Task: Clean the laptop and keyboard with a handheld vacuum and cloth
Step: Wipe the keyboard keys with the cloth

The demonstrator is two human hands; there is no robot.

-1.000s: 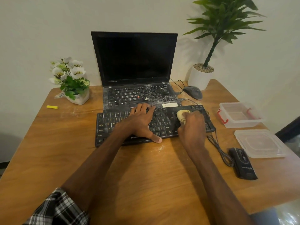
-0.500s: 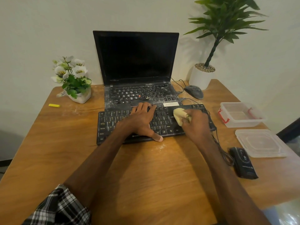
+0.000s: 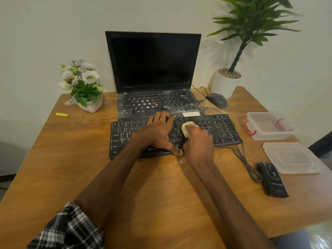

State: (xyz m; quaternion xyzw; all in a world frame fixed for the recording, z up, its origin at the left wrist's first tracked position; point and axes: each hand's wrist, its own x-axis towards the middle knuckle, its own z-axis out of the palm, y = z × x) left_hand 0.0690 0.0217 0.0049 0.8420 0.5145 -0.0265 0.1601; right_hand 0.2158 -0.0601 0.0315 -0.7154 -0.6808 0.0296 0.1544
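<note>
Gripping a cloth [image 3: 186, 129], the right hand [image 3: 198, 142] hides keys on the keyboard [image 3: 222, 131]. Left hand [image 3: 159, 133] lies flat, fingers straight, covering more keys.

Laptop [image 3: 152, 69] at the desk's [image 3: 161, 194] back edge, keyboard [image 3: 224, 130] just before it. Flowerpot [image 3: 91, 105] in the back left corner, potted plant [image 3: 224, 83] back right; box [image 3: 267, 126], lid [image 3: 291, 158] and vacuum [image 3: 273, 178] along the right edge.

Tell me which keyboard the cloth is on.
The external keyboard nearer the person: the right hand presses the cloth onto it; the laptop's own keys have none.
</note>
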